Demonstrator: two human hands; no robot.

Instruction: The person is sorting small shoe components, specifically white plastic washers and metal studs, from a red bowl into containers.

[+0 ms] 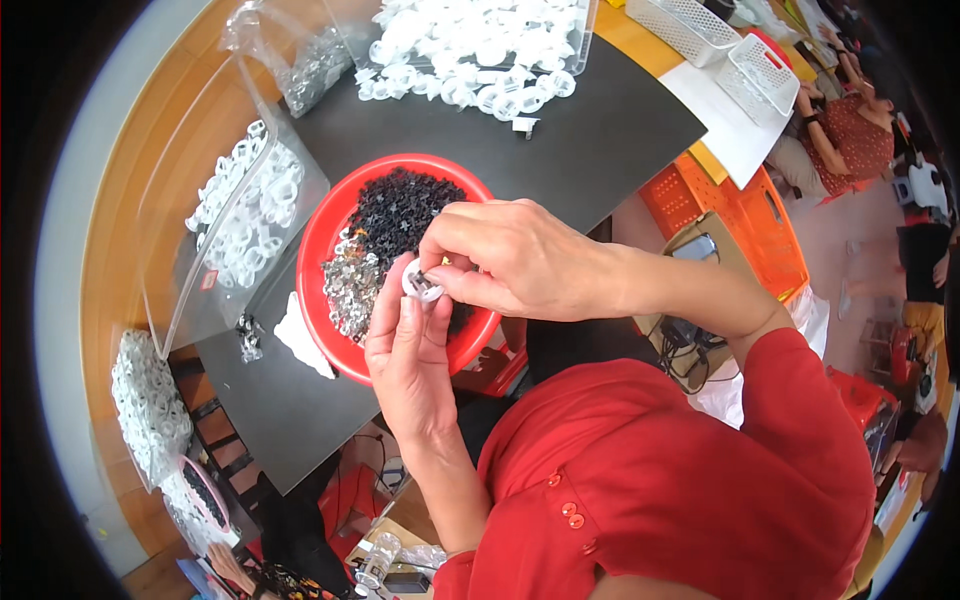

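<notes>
Over a red basin [402, 161], my left hand [408, 350] grips a small round white plastic part [432, 294] between thumb and fingers. My right hand [515, 258] is closed in a pinch at the part's open face. Something small and dark shows inside that part; what my right fingertips hold is too small to make out. Below my hands, the basin contains a heap of small black star-shaped pieces [400, 205] and a pile of shiny metal clips [348, 290]. My hands hide the basin's right side.
The basin sits on a dark tabletop [610, 130]. Loose white parts [470, 90] spill from a clear bin at the back; another clear bin [305, 180] tilts at left. White baskets [760, 75] and an orange crate [740, 235] are at right. Another person [850, 145] sits beyond them.
</notes>
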